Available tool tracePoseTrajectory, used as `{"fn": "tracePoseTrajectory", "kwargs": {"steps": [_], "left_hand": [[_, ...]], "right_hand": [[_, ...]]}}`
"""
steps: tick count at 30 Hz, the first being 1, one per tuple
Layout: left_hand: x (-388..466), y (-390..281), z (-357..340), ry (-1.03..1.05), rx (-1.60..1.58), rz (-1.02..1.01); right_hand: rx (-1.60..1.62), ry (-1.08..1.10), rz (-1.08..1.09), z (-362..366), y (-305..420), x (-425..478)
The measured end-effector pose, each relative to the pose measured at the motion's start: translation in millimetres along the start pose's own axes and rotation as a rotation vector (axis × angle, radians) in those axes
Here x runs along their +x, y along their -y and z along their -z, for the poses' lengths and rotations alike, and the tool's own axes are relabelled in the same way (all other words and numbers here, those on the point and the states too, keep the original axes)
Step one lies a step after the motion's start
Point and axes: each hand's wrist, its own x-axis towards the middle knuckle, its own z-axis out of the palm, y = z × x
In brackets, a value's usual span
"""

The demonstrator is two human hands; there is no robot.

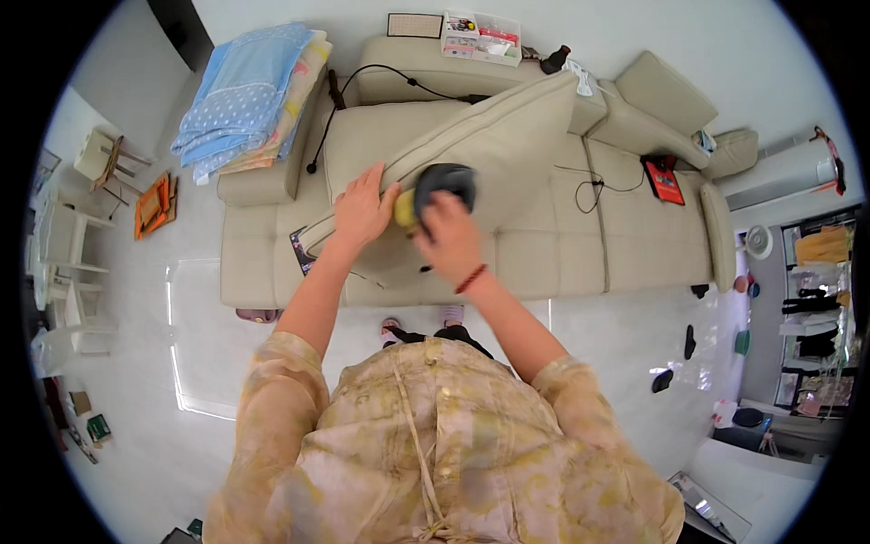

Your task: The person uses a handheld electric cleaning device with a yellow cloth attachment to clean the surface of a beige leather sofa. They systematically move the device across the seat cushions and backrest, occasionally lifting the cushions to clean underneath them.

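Observation:
A large beige cushion (516, 149) stands tilted on the seat of a beige sofa (544, 251). My left hand (363, 207) rests on the cushion's near left edge, fingers spread a little. In my right hand (452, 238), which wears a red bracelet, is a dark rounded handheld device (442, 183) with a yellow part (406, 209) on its left side; it lies against the cushion's face. The device is blurred, so its exact kind cannot be told. A patterned flat item (301, 251) shows partly from under the cushion's left corner.
Folded blue and yellow bedding (245, 95) is piled on the sofa's left arm. A black cable (367, 68) loops behind the cushion. A white organizer box (499, 41) stands on the backrest. A thin cord (598, 183) and a red-and-black item (664, 180) lie to the right. Dark slippers (662, 381) are on the floor.

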Motion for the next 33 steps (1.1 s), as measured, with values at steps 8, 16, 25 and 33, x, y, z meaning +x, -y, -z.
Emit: {"fn": "tracePoseTrajectory", "kwargs": {"steps": [8, 16, 25, 33], "left_hand": [[11.5, -2.8, -3.2, 0.111, -0.032, 0.048], [17.9, 6.1, -6.6, 0.072, -0.039, 0.069], [4.3, 12.7, -26.9, 0.036, 0.045, -0.005], [0.5, 10.1, -18.3, 0.012, -0.022, 0.071]], "right_hand": [[-0.269, 0.403, -0.505, -27.1, -166.3, -112.5], [0.224, -0.214, -0.465, -2.0, -100.9, -36.3], [-0.001, 0.392, 0.027, -72.6, -60.2, -26.2], [-0.072, 0.767, -0.155, -67.0, -101.1, -101.8]]}}
